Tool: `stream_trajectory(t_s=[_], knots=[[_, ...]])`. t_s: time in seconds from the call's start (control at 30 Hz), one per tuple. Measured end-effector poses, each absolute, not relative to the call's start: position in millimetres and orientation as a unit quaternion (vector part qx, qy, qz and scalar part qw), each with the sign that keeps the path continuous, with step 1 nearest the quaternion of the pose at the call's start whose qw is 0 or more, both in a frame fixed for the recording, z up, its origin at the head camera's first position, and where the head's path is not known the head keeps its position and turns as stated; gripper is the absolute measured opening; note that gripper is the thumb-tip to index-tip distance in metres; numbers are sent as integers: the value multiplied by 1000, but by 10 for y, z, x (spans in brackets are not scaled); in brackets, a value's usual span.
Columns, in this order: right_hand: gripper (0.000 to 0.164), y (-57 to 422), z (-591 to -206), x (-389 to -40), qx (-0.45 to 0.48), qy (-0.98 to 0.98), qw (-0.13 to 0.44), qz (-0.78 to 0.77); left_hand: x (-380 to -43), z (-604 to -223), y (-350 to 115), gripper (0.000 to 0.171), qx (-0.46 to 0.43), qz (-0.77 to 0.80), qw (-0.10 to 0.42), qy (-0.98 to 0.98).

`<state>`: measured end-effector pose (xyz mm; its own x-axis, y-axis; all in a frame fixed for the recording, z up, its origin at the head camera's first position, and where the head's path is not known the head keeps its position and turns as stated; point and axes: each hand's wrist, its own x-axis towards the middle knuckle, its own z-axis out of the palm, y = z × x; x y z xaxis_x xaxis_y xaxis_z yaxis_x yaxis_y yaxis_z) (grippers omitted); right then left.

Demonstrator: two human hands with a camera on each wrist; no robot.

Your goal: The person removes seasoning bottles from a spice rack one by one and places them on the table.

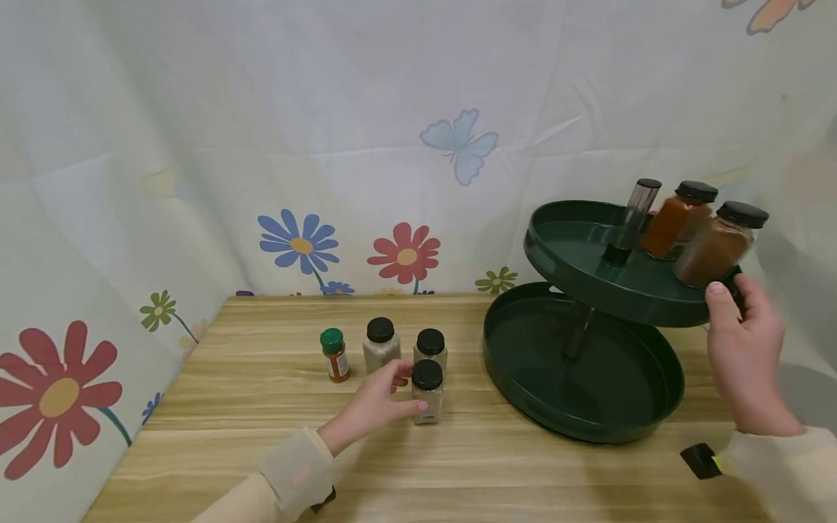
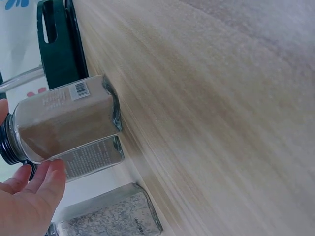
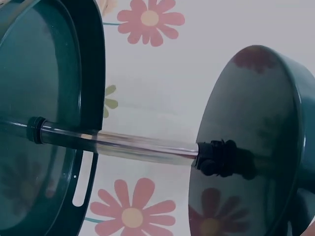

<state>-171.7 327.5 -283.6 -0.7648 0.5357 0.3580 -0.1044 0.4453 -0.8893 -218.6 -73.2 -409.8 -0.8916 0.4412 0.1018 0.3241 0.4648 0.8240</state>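
Note:
My left hand (image 1: 379, 403) is at the front spice jar (image 1: 428, 407), a clear glass jar with a black cap and pale brown powder. The thumb is on its near side and the fingers curl round the other side; in the left wrist view the fingertips (image 2: 55, 169) are right at the glass. A similar jar (image 1: 431, 344) stands just behind. With thumb and fingers my right hand (image 1: 745, 341) grips the rim of the dark green upper tray (image 1: 588, 280) of a two-tier rack. That tray slopes down to the right.
Two capped jars, orange (image 1: 676, 221) and brown (image 1: 716, 250), stand on the upper tray beside a clear post (image 1: 636, 218). Below is the lower tray (image 1: 523, 414). A green-capped bottle (image 1: 336, 356) and a speckled grey jar (image 1: 381, 349) stand left on the wooden table (image 1: 261, 421).

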Motion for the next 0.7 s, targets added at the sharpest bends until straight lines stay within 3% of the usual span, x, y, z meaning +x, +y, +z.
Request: stream_trajectory(t_s=[0.33, 0.53, 0.7], knots=[[50, 3208, -2839, -1626, -128, -800, 320, 490, -2162, -4085, -726, 60, 221, 469, 63, 853], [46, 3363, -2715, -1758, -194, -747, 332, 542, -2169, -4096, -725, 59, 221, 468, 55, 854], [19, 3623, -2652, -2023, -199, -601, 339, 695, -2175, -4104, -723, 58, 220, 469, 55, 854]])
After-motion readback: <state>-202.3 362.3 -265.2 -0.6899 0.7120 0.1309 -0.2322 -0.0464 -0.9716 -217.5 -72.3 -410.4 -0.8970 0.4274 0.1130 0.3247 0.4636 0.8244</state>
